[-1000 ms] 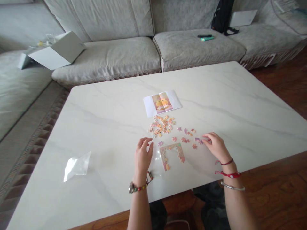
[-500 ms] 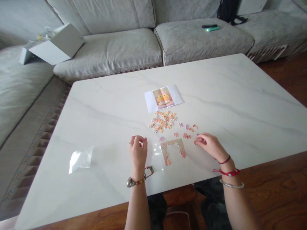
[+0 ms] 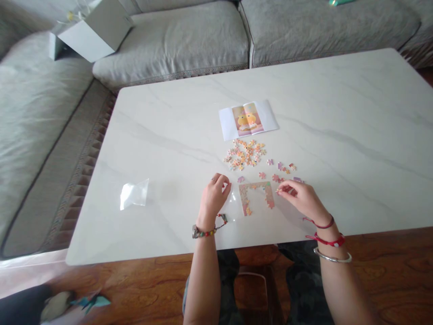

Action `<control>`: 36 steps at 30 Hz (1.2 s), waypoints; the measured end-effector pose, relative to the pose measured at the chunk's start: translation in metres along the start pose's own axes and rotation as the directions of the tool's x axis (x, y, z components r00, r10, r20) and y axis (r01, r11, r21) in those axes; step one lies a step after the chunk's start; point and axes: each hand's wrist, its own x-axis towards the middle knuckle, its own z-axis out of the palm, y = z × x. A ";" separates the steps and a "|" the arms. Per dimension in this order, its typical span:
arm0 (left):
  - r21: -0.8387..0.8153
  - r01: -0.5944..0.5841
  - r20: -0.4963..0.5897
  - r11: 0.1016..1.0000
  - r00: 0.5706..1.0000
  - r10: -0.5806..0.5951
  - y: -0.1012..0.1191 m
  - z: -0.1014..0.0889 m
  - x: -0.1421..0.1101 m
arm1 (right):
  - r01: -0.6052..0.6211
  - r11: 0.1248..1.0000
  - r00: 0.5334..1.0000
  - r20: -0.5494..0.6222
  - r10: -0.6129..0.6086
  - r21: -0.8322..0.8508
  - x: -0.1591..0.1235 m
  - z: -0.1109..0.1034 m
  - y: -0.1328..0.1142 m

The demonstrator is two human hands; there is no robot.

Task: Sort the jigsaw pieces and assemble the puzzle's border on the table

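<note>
A partly joined jigsaw puzzle point(image 3: 244, 201) lies on the table, its top edge and two sides linked around an open middle. Just right of it, my right hand point(image 3: 301, 196) pinches a small puzzle piece point(image 3: 278, 191) between thumb and fingers. On the left side, my left hand point(image 3: 214, 198) hovers with curled fingers; what its fingertips hold, if anything, is too small to make out. Above the puzzle sits a heap of loose puzzle pieces point(image 3: 248, 154). Several separate pieces, among them a pink one point(image 3: 262, 175) and a purple one point(image 3: 241, 179), lie between heap and puzzle.
Behind the heap rests a folded picture sheet point(image 3: 249, 121) showing yellow figures. A clear plastic bag point(image 3: 134, 194) lies at the left of the white marbled table point(image 3: 169, 135). Beyond the table runs a grey sofa point(image 3: 176, 40) with a white box point(image 3: 98, 29) on it.
My view has tilted downward. My right hand has come closer to the puzzle's right side with its piece. The left hand stays beside the puzzle, fingers still curled.
</note>
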 end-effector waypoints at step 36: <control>0.099 -0.129 0.230 0.987 0.968 0.104 -0.002 -0.006 -0.033 | 0.289 0.957 0.930 0.232 -0.286 0.022 -0.018 0.067 -0.033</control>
